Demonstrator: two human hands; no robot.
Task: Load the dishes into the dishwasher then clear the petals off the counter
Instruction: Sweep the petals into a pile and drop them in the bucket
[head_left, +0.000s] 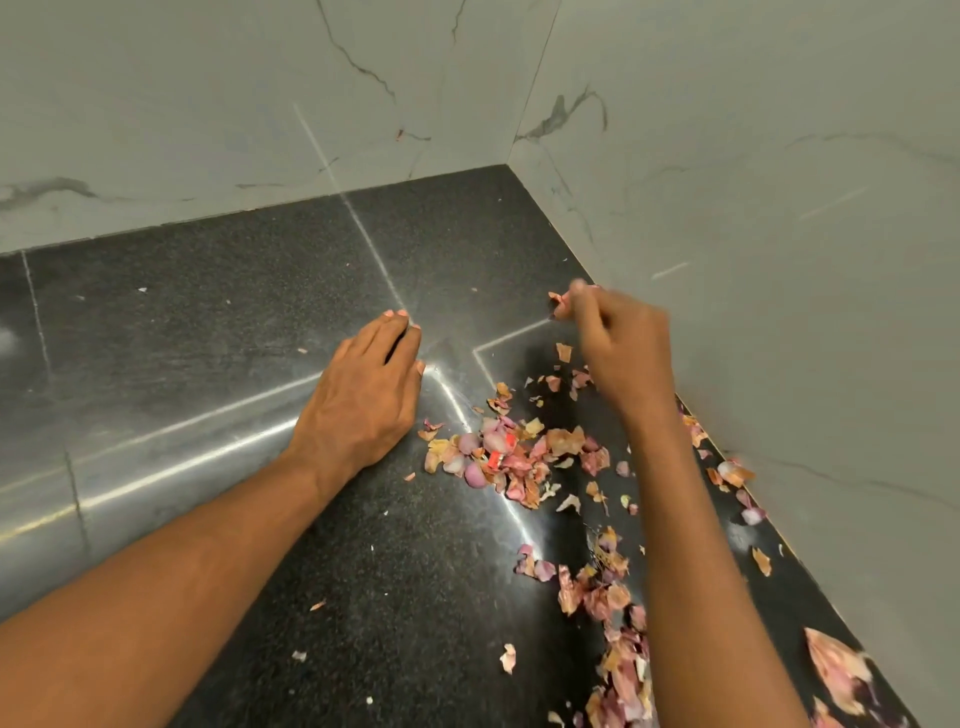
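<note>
— Where do our hands sit now?

— Our left hand (371, 387) lies flat on the black table (208, 312), fingers straight and holding nothing. Our right hand (615, 348) is lifted near the wall corner, fingertips pinching one petal (557, 300), though it is blurred.

— And the rest of the petals?

— We see a heap (511, 460) just to the right of our left hand, between the two hands. A looser trail (615, 629) runs along the right wall (779, 260) toward us, under our right forearm. Too many to count; dozens, we judge.

— Which hand is nearer the heap?

— The left one, almost touching it. We reckon the trail's long line follows the wall, so sweeping would go along it toward us.
</note>
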